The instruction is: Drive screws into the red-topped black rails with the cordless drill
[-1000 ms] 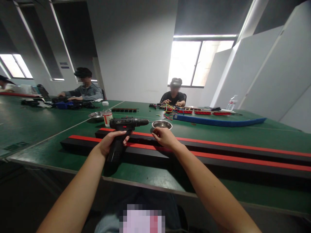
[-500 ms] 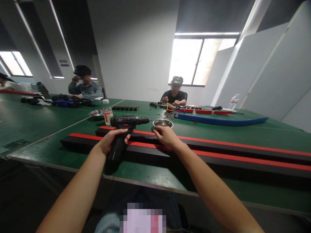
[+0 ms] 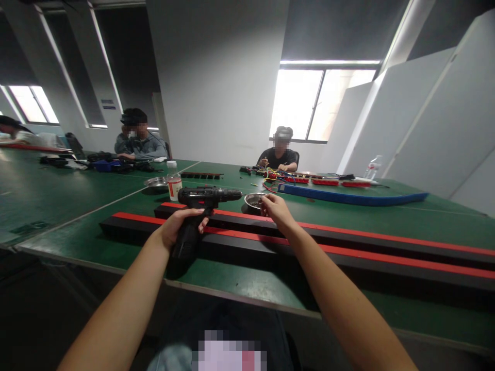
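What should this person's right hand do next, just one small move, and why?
Probably pinch up one of the small dark pieces in the metal bowl: the right hand is at the bowl, while the left hand holds the drill. I can't tell whether the right hand already holds one.

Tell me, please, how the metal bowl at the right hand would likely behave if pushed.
The metal bowl would probably slide rather than tip, as it looks low and wide. Its shiny wall suggests a smooth, perhaps slippery surface. The small dark pieces inside may shift, since they appear loose.
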`<state>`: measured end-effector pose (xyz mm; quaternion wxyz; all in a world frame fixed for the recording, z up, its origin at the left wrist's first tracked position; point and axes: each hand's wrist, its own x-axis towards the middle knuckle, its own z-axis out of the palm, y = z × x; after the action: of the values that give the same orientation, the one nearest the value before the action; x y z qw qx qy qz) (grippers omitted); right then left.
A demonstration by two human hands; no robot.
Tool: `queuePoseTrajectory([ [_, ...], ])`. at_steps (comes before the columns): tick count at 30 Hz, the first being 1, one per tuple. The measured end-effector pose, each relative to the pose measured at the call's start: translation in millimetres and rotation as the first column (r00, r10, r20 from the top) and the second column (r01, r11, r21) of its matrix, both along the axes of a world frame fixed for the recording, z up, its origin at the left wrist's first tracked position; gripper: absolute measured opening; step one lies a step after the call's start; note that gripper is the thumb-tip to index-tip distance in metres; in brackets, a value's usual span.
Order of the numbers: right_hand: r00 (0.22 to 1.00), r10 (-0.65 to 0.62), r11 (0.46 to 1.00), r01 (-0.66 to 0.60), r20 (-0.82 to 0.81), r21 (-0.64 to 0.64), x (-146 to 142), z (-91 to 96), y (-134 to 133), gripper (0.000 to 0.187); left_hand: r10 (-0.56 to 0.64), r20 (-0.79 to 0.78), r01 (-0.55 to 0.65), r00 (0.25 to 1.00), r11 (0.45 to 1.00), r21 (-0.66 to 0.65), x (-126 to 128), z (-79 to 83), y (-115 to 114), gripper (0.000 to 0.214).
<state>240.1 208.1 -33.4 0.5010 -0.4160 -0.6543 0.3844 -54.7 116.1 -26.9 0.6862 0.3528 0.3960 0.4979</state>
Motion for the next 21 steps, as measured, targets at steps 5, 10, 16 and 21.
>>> queuePoseTrajectory([
  [5,0.977,0.019,0.999,-0.028,-0.212,-0.042,0.9,0.1,1.7,0.038,0.001,-0.004,-0.001,1.000,1.000,-0.001,-4.2,-3.6,3.4,0.014],
  [10,0.972,0.061,0.996,-0.075,-0.228,-0.056,-0.5,-0.4,2.3,0.045,-0.015,-0.001,0.015,1.000,1.000,-0.019,-6.3,-5.6,2.6,0.016],
  [16,0.978,0.041,0.997,-0.053,-0.204,-0.054,-0.8,1.0,0.2,0.040,-0.011,-0.021,0.012,1.000,1.000,0.012,-5.9,-5.3,2.7,0.016],
  [21,0.987,0.021,0.999,-0.026,-0.157,-0.025,-1.0,0.6,0.6,0.040,-0.004,-0.006,0.004,1.000,1.000,0.003,-7.2,-6.2,3.2,0.016],
])
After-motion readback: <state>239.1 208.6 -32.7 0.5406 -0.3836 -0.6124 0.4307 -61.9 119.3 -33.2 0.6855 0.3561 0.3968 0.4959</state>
